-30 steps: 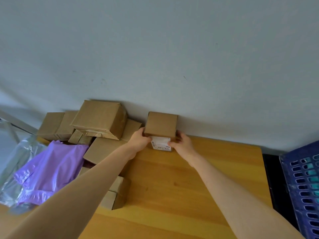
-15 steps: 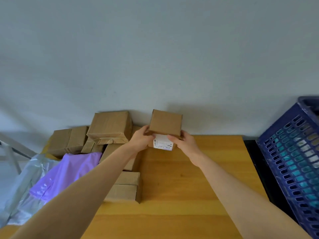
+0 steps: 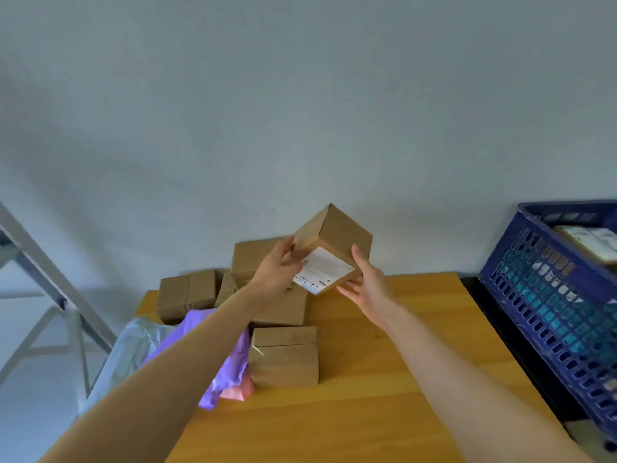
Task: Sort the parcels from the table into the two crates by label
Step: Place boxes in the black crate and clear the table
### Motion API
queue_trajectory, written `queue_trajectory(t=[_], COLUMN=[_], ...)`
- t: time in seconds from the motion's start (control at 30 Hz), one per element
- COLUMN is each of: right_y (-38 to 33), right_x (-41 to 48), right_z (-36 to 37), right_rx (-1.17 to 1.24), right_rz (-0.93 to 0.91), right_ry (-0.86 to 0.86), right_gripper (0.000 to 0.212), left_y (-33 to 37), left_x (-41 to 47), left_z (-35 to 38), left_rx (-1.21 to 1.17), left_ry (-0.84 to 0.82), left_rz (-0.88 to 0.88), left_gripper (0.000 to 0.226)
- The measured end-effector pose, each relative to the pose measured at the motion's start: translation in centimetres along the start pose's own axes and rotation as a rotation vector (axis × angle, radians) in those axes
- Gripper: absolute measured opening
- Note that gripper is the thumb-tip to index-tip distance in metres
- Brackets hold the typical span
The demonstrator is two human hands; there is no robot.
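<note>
A small brown cardboard box [image 3: 337, 235] hangs in the air above the far part of the wooden table [image 3: 384, 379], tilted so its white label [image 3: 322, 270] faces me. My left hand [image 3: 278, 267] grips its left side and my right hand [image 3: 365, 284] holds its lower right edge. A blue slotted crate [image 3: 551, 295] stands to the right of the table with a labelled parcel [image 3: 591, 242] inside. Several more brown boxes [image 3: 283, 355] lie piled at the table's left.
A purple mailer bag [image 3: 227, 372], a pink one [image 3: 238, 390] and a pale plastic bag [image 3: 130, 349] lie at the table's left edge. A grey metal frame [image 3: 40, 262] stands at far left. A plain wall rises behind the table.
Both hands have lifted the box off the table and tilted it, turning the label toward me. My view swung right, bringing more of the blue crate into sight.
</note>
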State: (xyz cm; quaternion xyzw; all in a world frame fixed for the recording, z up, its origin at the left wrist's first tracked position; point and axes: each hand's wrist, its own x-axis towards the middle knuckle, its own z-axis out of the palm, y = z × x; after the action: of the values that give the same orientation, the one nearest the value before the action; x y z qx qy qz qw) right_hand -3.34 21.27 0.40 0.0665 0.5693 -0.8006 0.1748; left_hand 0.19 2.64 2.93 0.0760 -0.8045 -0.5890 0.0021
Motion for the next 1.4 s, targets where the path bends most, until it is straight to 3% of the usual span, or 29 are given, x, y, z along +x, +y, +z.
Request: queue_trajectory(t=[0.17, 0.33, 0.5, 0.57, 0.63, 0.7, 0.83, 0.97, 1.13, 1.4], right_y=[0.7, 1.0, 0.5, -0.2, -0.9, -1.7, -3.4, -4.3, -5.1, -4.9], right_x=[-3.8, -7.0, -8.4, -8.4, -8.4, -8.4, -8.3, -7.7, -7.8, -8.3], right_z=[2.4, 3.7, 3.6, 3.2, 3.0, 2.8, 2.6, 2.0, 1.4, 1.6], right_rx=[0.127, 0.195, 0.301, 0.342, 0.353, 0.307, 0.035, -0.017, 0.005, 0.155], right_rz=[0.027, 0.052, -0.023, -0.055, -0.064, -0.064, -0.036, 0.050, 0.129, 0.067], right_ry=[0.026, 0.017, -0.042, -0.066, -0.072, -0.079, -0.038, -0.017, -0.060, -0.046], right_gripper=[0.038, 0.044, 0.052, 0.061, 0.069, 0.063, 0.036, 0.066, 0.084, 0.047], left_y=[0.2, 0.6, 1.7, 2.1, 2.5, 3.0, 4.5, 5.8, 6.5, 7.1], left_x=[-3.3, -6.0, -7.2, -7.2, -7.2, -7.4, -7.9, -8.3, -8.5, -8.4], left_z=[-2.5, -4.0, -4.3, -4.3, -4.4, -4.5, -4.1, -3.6, -3.1, -2.4], left_rx=[0.084, 0.005, -0.100, -0.169, -0.232, -0.294, -0.428, -0.393, -0.384, -0.208], left_ry=[0.025, -0.019, 0.091, 0.143, 0.172, 0.179, 0.119, 0.035, 0.050, 0.179], left_rz=[0.049, -0.014, -0.010, -0.054, -0.091, -0.101, -0.139, -0.033, 0.062, 0.230], left_gripper=[0.074, 0.077, 0.077, 0.070, 0.048, 0.039, 0.045, 0.055, 0.053, 0.050])
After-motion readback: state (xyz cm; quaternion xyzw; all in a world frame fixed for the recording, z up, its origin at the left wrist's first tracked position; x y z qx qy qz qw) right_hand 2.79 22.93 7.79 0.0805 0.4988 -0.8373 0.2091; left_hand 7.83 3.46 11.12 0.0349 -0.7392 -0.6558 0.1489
